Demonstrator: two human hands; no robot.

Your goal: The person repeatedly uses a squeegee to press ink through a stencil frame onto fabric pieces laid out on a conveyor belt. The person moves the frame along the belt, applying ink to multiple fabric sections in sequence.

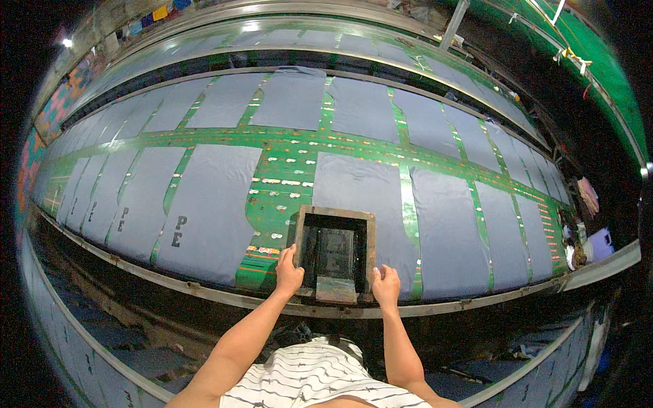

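Note:
A small rectangular screen-printing frame [371, 234] with a dark inside lies over the near edge of a grey-blue fabric panel [357, 178]. A pale block or flap [337, 290] shows at its near end. My left hand [290, 273] grips the frame's left side, fingers pointing up along it. On the opposite side, my right hand [386, 285] is closed at the frame's edge, with thumb and forefinger uppermost. To the left, another fabric panel [211, 197] bears dark printed marks near its front edge.
A long green table [279, 197] carries two rows of fabric panels, and a metal rail [224, 296] runs along its near edge. Similar tables stand beyond and behind me. A lilac container [599, 245] and bundled cloth [578, 254] sit at the right end.

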